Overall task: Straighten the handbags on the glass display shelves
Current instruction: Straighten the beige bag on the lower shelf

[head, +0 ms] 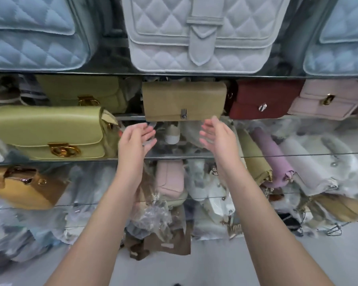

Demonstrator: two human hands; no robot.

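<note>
Both the left hand (135,139) and right hand (216,135) are being held, fingers (148,131) released, just below the khaki handbag (184,101) on the glass shelf (130,117), where it is being risked that an uneven nudge tips it off.

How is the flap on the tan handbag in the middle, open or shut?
Shut. On the tan handbag, the flap lies flat over the front, its silver clasp at the lower edge.

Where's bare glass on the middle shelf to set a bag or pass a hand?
Bare: front strip of the middle shelf, before the khaki bag, red bag and pink bag, right of the front green bag; left hand and right hand hover at its left end. Crowded: the left, with a back green bag behind; wrapped bags pack the shelves below.
</note>
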